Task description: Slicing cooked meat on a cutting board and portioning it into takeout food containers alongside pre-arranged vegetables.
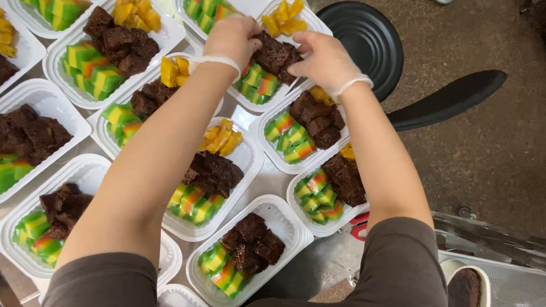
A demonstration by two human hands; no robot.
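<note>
Both my hands wear thin clear gloves and reach to a white plastic tray (311, 18) at the far middle of the metal table. My left hand (230, 40) and my right hand (321, 59) touch the dark brown cake pieces (275, 55) in that tray, fingers pinched on them from both sides. The same tray holds yellow-orange pieces (284, 17) and green, red and yellow layered cake cubes (260, 86) under my hands.
Several more white trays (283, 217) with the same three foods cover the metal table (272, 181). A black round stool seat (365, 35) stands beyond the table's right edge on a concrete floor. A white container (465, 290) with a brown cake sits at bottom right.
</note>
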